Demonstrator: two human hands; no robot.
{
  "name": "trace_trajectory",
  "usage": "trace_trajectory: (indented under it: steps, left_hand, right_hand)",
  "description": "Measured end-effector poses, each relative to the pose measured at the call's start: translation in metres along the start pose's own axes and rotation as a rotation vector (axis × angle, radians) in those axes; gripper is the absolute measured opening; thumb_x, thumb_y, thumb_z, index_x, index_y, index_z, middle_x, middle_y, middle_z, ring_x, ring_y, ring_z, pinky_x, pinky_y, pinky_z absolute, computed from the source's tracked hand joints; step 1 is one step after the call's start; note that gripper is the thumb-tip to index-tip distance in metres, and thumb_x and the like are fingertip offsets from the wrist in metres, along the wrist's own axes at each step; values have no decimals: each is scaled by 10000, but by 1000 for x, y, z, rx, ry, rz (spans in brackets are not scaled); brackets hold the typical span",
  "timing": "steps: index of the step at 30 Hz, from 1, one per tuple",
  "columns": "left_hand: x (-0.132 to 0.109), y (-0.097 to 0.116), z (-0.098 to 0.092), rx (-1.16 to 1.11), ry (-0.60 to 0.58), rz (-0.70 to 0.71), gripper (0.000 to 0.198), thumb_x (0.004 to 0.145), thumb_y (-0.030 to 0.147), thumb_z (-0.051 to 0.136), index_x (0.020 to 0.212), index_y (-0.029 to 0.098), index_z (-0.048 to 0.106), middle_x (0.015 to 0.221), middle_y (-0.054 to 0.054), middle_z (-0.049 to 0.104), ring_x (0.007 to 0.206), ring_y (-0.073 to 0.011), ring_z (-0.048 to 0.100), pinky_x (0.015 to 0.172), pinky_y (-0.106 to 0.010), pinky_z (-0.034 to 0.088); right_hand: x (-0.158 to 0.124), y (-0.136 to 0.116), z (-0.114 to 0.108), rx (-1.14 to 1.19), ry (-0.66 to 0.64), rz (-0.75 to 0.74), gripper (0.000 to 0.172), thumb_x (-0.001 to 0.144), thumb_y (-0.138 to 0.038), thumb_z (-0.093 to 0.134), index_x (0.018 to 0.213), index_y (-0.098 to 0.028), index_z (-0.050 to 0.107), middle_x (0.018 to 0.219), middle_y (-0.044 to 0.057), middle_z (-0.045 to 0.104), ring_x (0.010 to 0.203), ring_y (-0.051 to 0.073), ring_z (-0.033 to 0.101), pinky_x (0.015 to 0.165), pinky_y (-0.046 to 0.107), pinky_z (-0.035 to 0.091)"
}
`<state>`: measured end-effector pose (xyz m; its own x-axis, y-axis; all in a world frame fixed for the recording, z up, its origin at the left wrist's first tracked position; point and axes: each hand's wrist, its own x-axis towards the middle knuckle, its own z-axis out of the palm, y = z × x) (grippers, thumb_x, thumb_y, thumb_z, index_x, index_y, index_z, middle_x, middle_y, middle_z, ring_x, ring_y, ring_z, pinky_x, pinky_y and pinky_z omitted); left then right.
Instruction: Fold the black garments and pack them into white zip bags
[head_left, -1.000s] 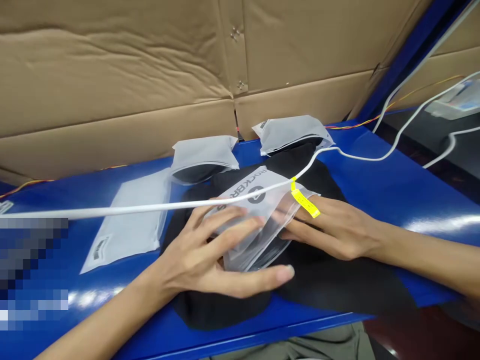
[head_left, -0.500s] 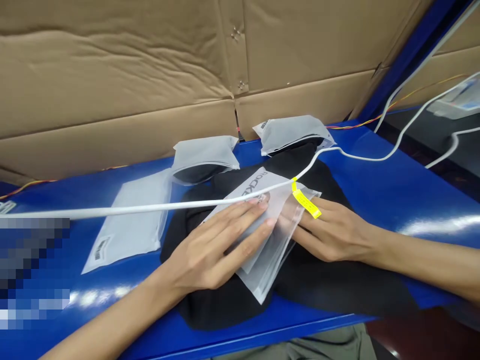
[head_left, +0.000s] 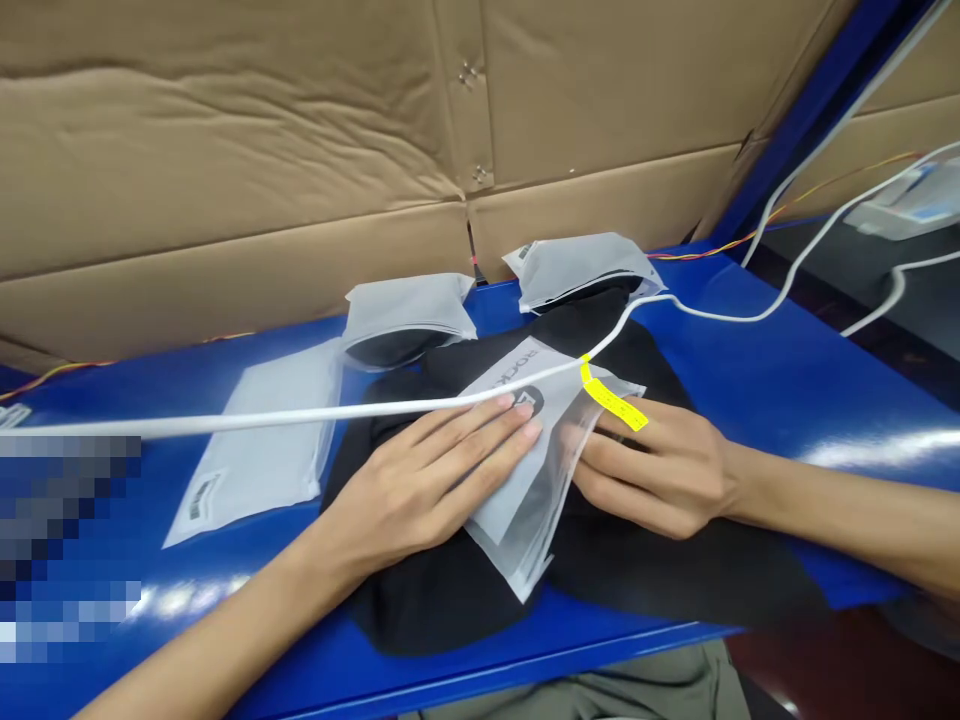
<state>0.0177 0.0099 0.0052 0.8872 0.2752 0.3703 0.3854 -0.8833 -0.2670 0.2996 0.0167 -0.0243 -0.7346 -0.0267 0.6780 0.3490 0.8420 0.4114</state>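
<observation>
A frosted zip bag with dark lettering and a round logo lies slanted on black fabric. My left hand rests flat across the bag, fingers stretched out and holding nothing. At the bag's open right end is my right hand; its fingers are curled, and some fingertips show faintly through the film, inside the mouth. Whether they pinch anything besides the bag is hidden. A white cable with a yellow tag crosses above the bag, close to both hands.
Behind the fabric stand two filled frosted bags with black contents. A flat frosted bag lies at left on the blue table. Cardboard walls the back. A blue post rises at right.
My right hand's fingers have curled more at the bag's mouth. My left hand's fingers have drawn closer together, uncovering more of the round logo.
</observation>
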Motion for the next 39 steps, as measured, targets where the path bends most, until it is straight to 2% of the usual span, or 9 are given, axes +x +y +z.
trace_trajectory:
  steps: [6,15,22,26,30,32,34,37,39]
  left_hand:
    - [-10,-9,2,20,42,24,400,1091,73,490,1484,80,563,1494,-118,677,1439,-217,612,1255,-371,485]
    - [-26,-28,-13,218,8,-73,484,1032,-5,544,1492,144,571,1399,-99,741,1350,-293,681,1145,-443,601]
    - [-29,-23,-32,351,194,-192,594,981,7,604,1545,192,585,1400,-98,742,1427,-318,621,1182,-479,564]
    - [-35,-22,-42,424,21,-639,712,959,91,501,1662,169,419,1608,-225,542,1551,-501,407,1174,-736,458]
    - [-48,-31,-42,484,-281,-760,493,919,159,414,1270,-42,694,1211,-395,708,1322,-647,578,949,-781,542]
    - [-54,-32,-38,496,-371,-743,344,892,196,436,815,91,754,777,-284,718,1003,-583,729,813,-718,585]
    - [-59,-30,-31,486,-428,-707,401,890,288,488,511,204,585,499,-175,578,650,-455,721,691,-626,585]
    - [-61,-26,-22,541,-408,-689,538,947,531,491,536,205,604,508,-163,607,518,-393,660,586,-540,551]
    - [-62,-25,-18,556,-340,-650,518,989,559,478,827,147,746,721,-190,732,673,-409,736,620,-501,571]
  right_hand:
    - [-3,4,-6,68,80,-17,229,917,-59,663,743,-207,681,858,44,734,749,175,659,601,295,567]
    - [-8,20,-14,101,102,-99,314,941,-78,638,698,-274,670,815,-10,728,793,157,706,781,246,668]
    - [-11,25,-14,64,56,-67,355,978,-36,570,700,-240,656,827,16,733,768,146,681,711,247,639]
    - [-13,25,-12,75,38,-58,352,993,-46,546,716,-234,654,845,36,728,802,159,692,728,258,629]
    - [-13,25,-12,91,26,-32,370,1026,-72,493,731,-228,653,862,49,722,825,169,689,732,270,618]
    - [-13,25,-12,104,31,-25,394,1042,-82,455,732,-217,657,854,63,718,829,175,684,733,275,612]
    - [-13,24,-12,113,23,-22,409,1050,-87,429,740,-209,666,853,70,714,839,180,680,743,280,609]
    - [-15,24,-11,120,15,-8,471,1101,-161,359,758,-210,678,880,79,702,863,186,674,770,290,604]
    - [-16,23,-10,134,14,3,534,1133,-225,292,770,-210,684,899,87,689,871,185,667,791,293,599]
